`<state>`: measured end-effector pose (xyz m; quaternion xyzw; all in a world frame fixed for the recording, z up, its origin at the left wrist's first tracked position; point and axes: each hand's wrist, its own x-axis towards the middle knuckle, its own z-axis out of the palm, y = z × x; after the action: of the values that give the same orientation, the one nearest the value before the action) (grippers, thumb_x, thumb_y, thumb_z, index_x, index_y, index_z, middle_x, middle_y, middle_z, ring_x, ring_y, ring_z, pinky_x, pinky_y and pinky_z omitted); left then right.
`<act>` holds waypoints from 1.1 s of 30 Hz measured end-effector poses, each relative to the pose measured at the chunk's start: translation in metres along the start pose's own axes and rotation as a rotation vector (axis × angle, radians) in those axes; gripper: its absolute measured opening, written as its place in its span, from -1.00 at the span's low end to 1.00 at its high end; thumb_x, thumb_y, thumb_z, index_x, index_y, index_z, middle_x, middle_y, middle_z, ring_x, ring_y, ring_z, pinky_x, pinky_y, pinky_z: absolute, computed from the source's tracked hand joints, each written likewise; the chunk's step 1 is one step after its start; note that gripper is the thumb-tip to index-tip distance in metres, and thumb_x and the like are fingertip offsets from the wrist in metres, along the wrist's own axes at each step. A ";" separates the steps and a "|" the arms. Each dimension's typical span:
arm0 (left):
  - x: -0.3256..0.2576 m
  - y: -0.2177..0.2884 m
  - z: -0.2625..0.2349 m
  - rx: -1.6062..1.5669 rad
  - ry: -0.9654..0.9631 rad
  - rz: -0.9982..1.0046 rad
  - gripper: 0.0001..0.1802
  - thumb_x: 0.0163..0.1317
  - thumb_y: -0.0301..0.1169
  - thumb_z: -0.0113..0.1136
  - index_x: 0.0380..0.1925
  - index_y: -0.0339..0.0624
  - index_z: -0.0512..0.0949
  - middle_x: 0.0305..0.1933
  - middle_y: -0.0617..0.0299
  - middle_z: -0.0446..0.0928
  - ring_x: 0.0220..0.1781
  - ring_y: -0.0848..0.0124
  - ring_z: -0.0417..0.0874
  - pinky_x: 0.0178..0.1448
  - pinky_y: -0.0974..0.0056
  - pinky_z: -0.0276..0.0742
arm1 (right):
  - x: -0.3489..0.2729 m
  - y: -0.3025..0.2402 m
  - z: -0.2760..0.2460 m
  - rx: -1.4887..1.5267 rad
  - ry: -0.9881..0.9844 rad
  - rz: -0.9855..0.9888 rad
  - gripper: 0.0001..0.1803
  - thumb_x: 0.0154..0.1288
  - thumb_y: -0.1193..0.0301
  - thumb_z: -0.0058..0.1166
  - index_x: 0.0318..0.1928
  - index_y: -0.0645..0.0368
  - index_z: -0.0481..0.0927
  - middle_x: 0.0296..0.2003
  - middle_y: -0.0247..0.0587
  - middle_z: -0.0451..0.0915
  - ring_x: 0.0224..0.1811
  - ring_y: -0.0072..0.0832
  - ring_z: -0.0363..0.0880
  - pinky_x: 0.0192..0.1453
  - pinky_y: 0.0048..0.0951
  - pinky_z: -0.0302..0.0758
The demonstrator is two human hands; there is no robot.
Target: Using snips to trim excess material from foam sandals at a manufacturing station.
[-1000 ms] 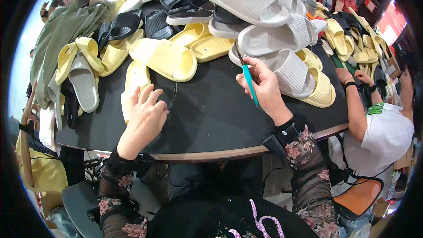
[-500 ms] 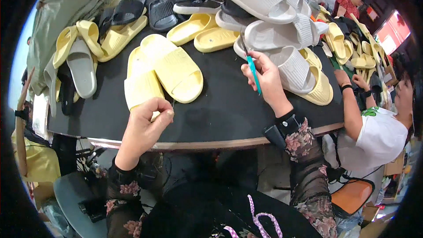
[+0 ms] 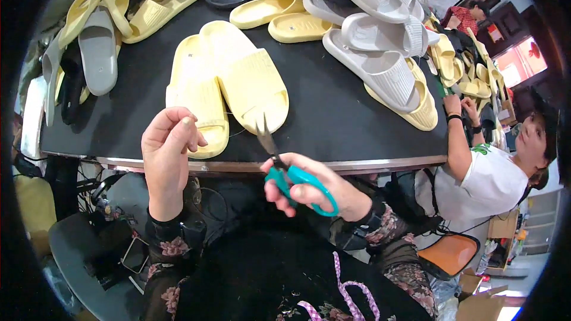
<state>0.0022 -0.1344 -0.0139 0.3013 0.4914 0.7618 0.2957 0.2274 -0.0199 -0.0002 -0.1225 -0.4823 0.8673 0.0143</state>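
A pair of pale yellow slide slippers (image 3: pixel 253 80) lies side by side on the black table, toes toward me. A thin pale thread (image 3: pixel 237 134) loops out between them at the near end. My left hand (image 3: pixel 169 142) is raised over the near end of the left slipper, thumb and fingers pinched together; what they hold, if anything, is too small to make out. My right hand (image 3: pixel 324 184) grips teal-handled scissors (image 3: pixel 304 187) at the table's front edge. Their blades are slightly apart, tips over the right slipper's near end.
Grey slippers (image 3: pixel 380 74) are piled over yellow ones at the right. More yellow, grey and black slippers (image 3: pixel 98 53) lie at the left and far side. A co-worker in a white shirt (image 3: pixel 496 181) sits at the right. An orange chair (image 3: pixel 449 254) stands below the table.
My right hand has brought the scissors down and left from the grey pile to the yellow pair, blades parting. My left hand has moved left. The view has shifted.
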 end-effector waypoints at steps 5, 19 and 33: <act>-0.006 -0.006 -0.003 -0.060 0.066 0.017 -0.92 0.24 -0.57 0.04 -0.31 -0.35 0.50 -0.53 0.34 0.42 -0.57 0.63 0.32 -0.38 0.46 0.41 | 0.023 0.026 0.010 0.056 -0.038 0.010 -0.48 0.30 0.35 0.03 0.20 0.23 0.21 -0.19 -0.16 0.50 -0.21 -0.49 0.53 -0.24 -0.48 0.53; -0.019 -0.009 -0.035 -0.196 0.044 -0.016 -0.96 0.20 -0.60 0.04 -0.39 -0.32 0.49 -0.54 0.37 0.43 -0.63 0.67 0.31 -0.55 0.54 0.23 | 0.046 0.030 0.037 0.001 0.171 -0.013 -0.64 0.33 0.38 -0.02 0.07 0.26 0.36 -0.52 -0.33 0.45 -0.67 -0.72 0.33 -0.65 -0.69 0.30; -0.082 -0.002 -0.175 -0.190 0.328 0.153 -0.89 0.31 -0.50 -0.05 -0.34 -0.27 0.46 -0.74 0.45 0.14 -0.78 0.66 0.06 -0.70 0.47 -0.01 | 0.037 0.007 0.026 -0.262 0.403 -0.252 -0.41 0.16 0.27 0.16 0.11 0.33 0.31 -0.51 -0.23 0.46 -0.69 -0.71 0.30 -0.69 -0.71 0.26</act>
<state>-0.0762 -0.2950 -0.0886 0.1804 0.4345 0.8639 0.1799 0.1864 -0.0404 -0.0004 -0.2325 -0.5892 0.7470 0.2019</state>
